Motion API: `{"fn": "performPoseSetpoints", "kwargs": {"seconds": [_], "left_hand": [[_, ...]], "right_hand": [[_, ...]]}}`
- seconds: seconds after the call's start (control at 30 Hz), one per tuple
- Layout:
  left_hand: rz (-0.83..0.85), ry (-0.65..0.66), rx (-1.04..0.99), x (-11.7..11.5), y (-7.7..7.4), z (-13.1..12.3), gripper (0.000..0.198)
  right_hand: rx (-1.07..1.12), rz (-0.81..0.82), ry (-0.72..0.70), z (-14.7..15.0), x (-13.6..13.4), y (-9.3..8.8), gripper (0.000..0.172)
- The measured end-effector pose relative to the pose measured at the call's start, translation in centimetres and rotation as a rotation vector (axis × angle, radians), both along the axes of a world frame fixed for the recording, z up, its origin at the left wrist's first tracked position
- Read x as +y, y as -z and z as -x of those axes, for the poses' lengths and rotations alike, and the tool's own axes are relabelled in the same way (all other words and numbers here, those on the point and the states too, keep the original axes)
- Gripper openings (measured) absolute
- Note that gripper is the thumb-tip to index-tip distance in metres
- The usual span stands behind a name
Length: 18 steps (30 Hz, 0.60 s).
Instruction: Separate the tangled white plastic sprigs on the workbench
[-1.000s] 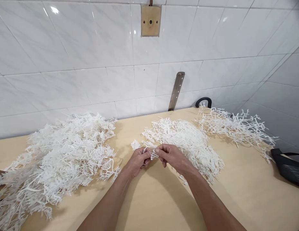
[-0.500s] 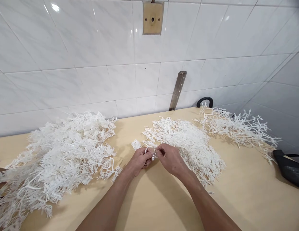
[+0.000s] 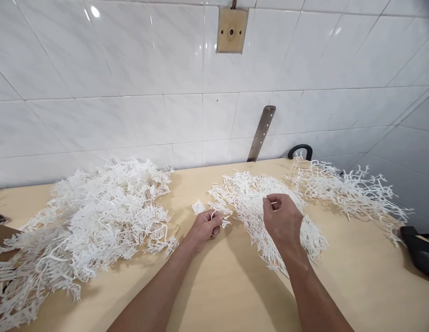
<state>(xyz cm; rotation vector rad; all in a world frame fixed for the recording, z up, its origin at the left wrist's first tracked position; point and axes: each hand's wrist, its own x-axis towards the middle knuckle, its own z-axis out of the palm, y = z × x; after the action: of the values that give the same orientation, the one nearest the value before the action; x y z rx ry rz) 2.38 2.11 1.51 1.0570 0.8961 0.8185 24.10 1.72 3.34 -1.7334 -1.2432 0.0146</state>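
Observation:
My left hand (image 3: 204, 227) is closed around a small white plastic branched piece (image 3: 223, 216) near the middle of the wooden table (image 3: 221, 295). My right hand (image 3: 281, 220) hovers over the middle pile of white branched pieces (image 3: 255, 198), with thumb and forefinger pinched on a thin white bit from it. The two hands are apart, about a hand's width.
A big heap of white branched pieces (image 3: 90, 221) covers the table's left side. A looser pile (image 3: 349, 189) lies at the back right. A black object (image 3: 420, 249) sits at the right edge, a black handle (image 3: 300, 150) and metal strip (image 3: 261, 133) by the tiled wall.
The hands were together on one small piece. My right hand has since moved right and up onto the middle pile; my left hand stays put with the piece.

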Motion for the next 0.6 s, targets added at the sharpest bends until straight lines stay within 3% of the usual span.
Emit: {"fn": "performPoseSetpoints", "kwargs": {"seconds": [0.1, 0.23, 0.3, 0.6], "left_hand": [[0.017, -0.016, 0.003, 0.0, -0.1, -0.1, 0.041], [0.023, -0.062, 0.027, -0.1, -0.2, -0.4, 0.041], [0.028, -0.088, 0.025, -0.1, -0.1, -0.5, 0.04], [0.036, -0.071, -0.002, 0.0, 0.1, -0.4, 0.036]], "right_hand": [[-0.029, -0.075, -0.077, 0.5, -0.4, -0.2, 0.018], [0.003, 0.018, -0.558, 3.3, -1.1, 0.0, 0.016], [-0.036, 0.053, -0.71, 4.5, -1.3, 0.2, 0.016], [-0.056, 0.138, -0.641, 4.7, -1.0, 2.1, 0.016]]}}
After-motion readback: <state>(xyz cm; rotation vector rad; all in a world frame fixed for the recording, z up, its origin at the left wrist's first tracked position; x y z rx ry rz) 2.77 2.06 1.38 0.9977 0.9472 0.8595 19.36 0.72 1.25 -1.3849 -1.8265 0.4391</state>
